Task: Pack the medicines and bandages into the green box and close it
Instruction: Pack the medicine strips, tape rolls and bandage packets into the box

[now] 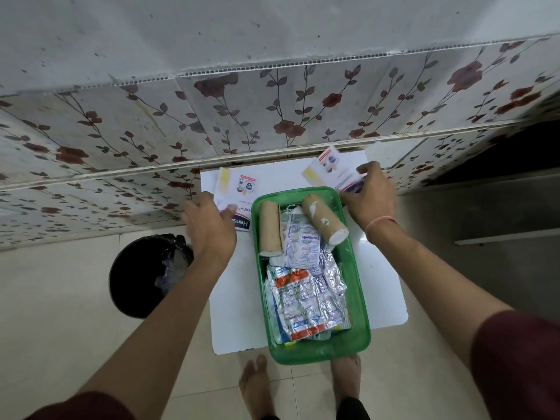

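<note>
An open green box stands on a small white table. Inside it lie two brown bandage rolls and several foil medicine strips. To the box's left, a white plaster packet rests flat on the table, and my left hand covers its near corner with fingers curled on it. At the table's back right, my right hand grips a second white plaster packet that is tilted up off the surface. No lid is visible.
A floral-patterned wall runs right behind the table. A black bin with a liner stands on the tiled floor to the left. My bare feet are under the table's front edge. A dark shelf opening is at the right.
</note>
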